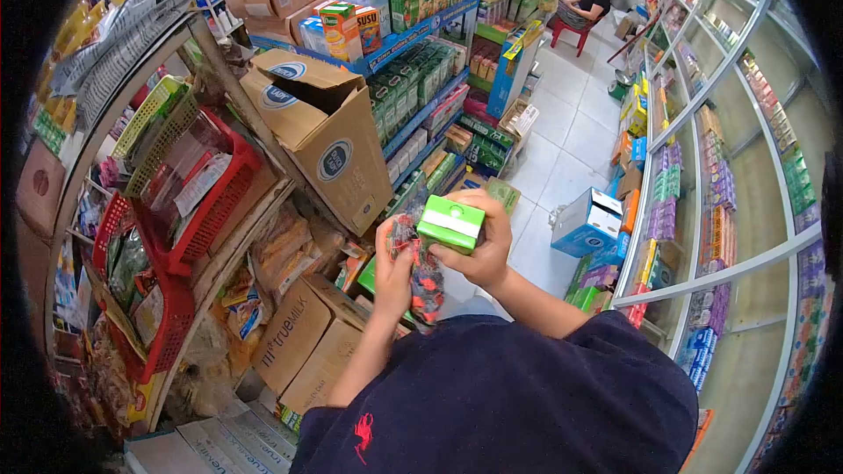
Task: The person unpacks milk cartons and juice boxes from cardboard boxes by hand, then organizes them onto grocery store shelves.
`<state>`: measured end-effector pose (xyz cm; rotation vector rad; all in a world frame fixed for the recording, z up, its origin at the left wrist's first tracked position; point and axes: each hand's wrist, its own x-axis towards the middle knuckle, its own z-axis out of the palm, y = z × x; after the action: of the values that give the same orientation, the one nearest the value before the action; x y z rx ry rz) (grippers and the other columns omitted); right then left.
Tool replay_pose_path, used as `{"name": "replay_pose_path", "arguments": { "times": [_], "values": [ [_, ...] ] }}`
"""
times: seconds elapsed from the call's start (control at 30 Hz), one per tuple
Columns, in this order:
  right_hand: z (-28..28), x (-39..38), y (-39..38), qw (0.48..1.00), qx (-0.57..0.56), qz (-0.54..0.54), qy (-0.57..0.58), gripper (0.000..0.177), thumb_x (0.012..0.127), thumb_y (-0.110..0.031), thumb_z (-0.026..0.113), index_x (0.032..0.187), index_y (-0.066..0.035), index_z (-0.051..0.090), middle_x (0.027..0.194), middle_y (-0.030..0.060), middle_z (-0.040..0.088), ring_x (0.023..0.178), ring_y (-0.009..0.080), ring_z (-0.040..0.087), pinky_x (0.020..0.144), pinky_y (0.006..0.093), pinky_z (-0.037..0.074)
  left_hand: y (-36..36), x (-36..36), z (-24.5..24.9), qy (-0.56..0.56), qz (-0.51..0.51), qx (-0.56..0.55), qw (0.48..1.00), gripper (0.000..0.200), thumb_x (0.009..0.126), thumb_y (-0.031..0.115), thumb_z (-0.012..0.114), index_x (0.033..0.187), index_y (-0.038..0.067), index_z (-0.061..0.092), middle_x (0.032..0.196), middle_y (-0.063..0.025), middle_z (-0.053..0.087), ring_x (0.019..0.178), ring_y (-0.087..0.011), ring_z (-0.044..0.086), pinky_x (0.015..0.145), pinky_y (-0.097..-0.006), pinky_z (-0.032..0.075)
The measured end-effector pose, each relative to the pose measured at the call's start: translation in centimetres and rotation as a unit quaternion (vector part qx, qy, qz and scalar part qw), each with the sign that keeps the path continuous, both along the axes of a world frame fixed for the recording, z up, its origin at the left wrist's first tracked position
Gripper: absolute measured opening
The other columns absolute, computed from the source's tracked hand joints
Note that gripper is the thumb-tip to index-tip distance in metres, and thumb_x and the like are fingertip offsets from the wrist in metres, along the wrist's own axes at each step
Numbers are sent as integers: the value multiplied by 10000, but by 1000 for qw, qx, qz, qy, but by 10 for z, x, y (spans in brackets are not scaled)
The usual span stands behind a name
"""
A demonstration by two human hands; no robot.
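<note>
In my right hand (488, 250) is a small green carton (446, 211) with a white band across its end, held up in front of my body. My left hand (392, 276) is closed on a dark grey cloth (428, 292) with red patches. Part of that cloth hangs down below my fingers, and its upper part lies against the carton's left side. Lettering on the carton is too small to read.
Left of me stand an open cardboard box (351, 180), red baskets (230, 202) and a TH true milk box (294, 333). Shelves of green cartons (420, 88) run ahead. Glass cabinets (755, 140) line the right. A blue-white box (590, 221) sits on the tiled floor (558, 136). A person (590, 4) sits far back.
</note>
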<state>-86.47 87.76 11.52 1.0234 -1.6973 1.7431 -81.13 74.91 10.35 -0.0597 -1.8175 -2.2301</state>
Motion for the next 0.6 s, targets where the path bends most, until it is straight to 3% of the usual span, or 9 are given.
{"name": "replay_pose_path", "arguments": {
  "times": [0.07,0.13,0.17,0.27,0.37,0.43,0.5,0.57,0.6],
  "values": [
    [-2,-1,-3,999,-13,34,15,576,642,-109,731,1083,3,378,1054,159,489,983,200,483,828,311,406,7,1,7,-3,21,63,998,356,820,73,427,1165,15,363,1040,-68,462,951,-138,456,864,-266,341],
    [-18,9,-7,965,-73,127,-218,600,716,-306,681,1127,-11,360,1046,128,477,977,192,474,851,313,370,5,-5,18,16,39,53,998,347,824,76,432,1159,12,369,1037,-70,464,946,-141,459,863,-267,341],
    [-21,12,-7,965,-73,129,-217,600,716,-306,681,1127,-11,360,1046,128,477,977,192,474,851,313,370,5,-7,21,35,57,46,997,339,827,79,438,1153,8,374,1035,-72,466,941,-143,462,862,-268,342],
    [-9,16,-14,967,-72,74,-232,781,799,-613,375,1236,29,289,1076,135,443,1019,179,430,897,298,315,7,-11,13,63,107,-33,992,348,821,60,444,1157,10,368,1069,-80,445,968,-146,448,871,-272,337],
    [-16,12,-16,979,-18,55,-193,778,801,-595,397,1249,35,313,1072,127,442,983,190,442,879,302,326,9,-8,-1,82,162,-121,976,362,829,61,433,1178,24,347,1098,-90,426,1004,-163,434,891,-290,325],
    [-11,10,-15,988,14,18,-151,808,762,-600,457,1250,31,331,1072,146,442,964,235,448,862,327,331,10,-3,-8,41,130,-134,982,356,837,89,423,1177,19,342,1113,-97,418,1022,-168,428,899,-292,319],
    [-1,4,-14,995,74,-42,-51,800,758,-585,476,1249,29,331,1074,150,438,991,254,428,876,344,315,18,-2,-8,17,92,-74,993,359,835,103,415,1175,18,339,1112,-100,427,1029,-171,431,902,-290,319],
    [-5,3,-10,995,67,-30,-63,799,758,-582,480,1251,27,325,1081,153,432,1003,259,418,882,347,308,20,2,15,19,91,39,995,356,826,87,409,1169,19,341,1103,-98,440,1033,-168,435,899,-286,325],
    [-8,6,-15,995,52,-6,-84,799,757,-580,483,1253,24,319,1088,156,426,1014,263,409,888,350,301,16,1,19,69,106,29,992,352,822,71,405,1166,24,344,1074,-89,454,1001,-157,449,885,-280,337]
  ]
}}
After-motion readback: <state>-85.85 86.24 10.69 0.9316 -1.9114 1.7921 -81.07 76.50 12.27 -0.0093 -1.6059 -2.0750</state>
